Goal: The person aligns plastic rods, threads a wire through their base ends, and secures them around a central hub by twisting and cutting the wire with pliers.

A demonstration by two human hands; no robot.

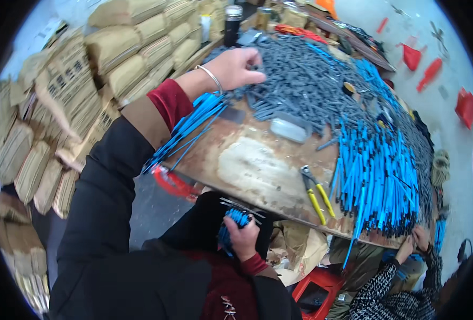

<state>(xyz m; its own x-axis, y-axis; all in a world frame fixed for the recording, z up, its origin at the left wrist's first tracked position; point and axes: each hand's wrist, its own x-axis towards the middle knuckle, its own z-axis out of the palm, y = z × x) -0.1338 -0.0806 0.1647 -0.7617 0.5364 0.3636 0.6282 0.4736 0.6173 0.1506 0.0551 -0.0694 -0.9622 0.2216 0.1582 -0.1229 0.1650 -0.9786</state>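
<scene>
My left hand (pixel 238 68), with a silver bangle at the wrist, is raised over the near left side of a big heap of small grey plastic pieces (pixel 295 69). Its fingers are curled in, and whatever they pinch is hidden or too small to name. Down at my lap, my right hand (pixel 243 238) is wrapped round a bundle of blue rods (pixel 238 215); several thin pale tips stick out past it. Beneath my left forearm, more loose blue rods (pixel 194 125) lie at the table's left edge.
The worn wooden table (pixel 258 165) carries yellow-handled pincers (pixel 315 194), a clear plastic box (pixel 290 129) and a large pile of blue rods with black ends (pixel 378 178). Paper-wrapped bundles (pixel 116 42) are stacked at left. A co-worker's hands (pixel 411 244) are at the right edge.
</scene>
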